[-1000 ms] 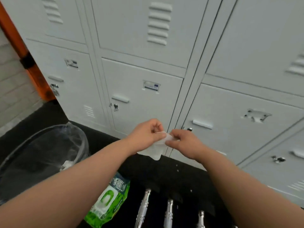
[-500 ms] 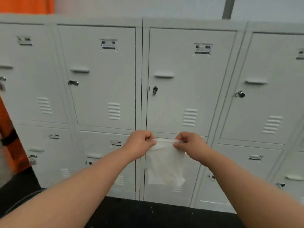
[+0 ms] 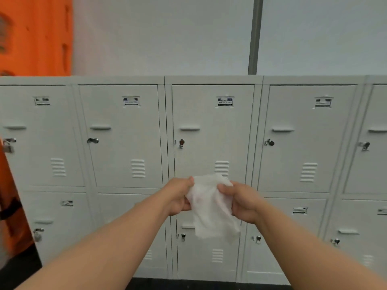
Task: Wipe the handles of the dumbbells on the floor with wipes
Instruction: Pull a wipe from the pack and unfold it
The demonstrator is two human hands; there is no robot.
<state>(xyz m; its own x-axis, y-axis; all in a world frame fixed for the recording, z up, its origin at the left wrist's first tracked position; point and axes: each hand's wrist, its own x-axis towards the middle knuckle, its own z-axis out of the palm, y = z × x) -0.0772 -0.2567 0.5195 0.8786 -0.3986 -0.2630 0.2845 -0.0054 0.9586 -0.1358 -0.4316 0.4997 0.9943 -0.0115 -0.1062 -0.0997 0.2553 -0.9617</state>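
A white wet wipe [image 3: 211, 212] hangs crumpled between both my hands at chest height, in front of the lockers. My left hand [image 3: 178, 195] pinches its left edge and my right hand [image 3: 240, 203] grips its right side. The lower part of the wipe dangles loose below my fingers. The dumbbells are out of view, below the frame.
A wall of grey metal lockers [image 3: 125, 155] in two rows fills the view straight ahead. An orange pillar [image 3: 35, 34] stands at the left. A strip of black floor [image 3: 188, 284] shows along the bottom edge.
The view has tilted up from the floor to the lockers, so the dumbbells, wipe pack and bin left the frame. The wipe was pulled open flat, then bunched between my hands.
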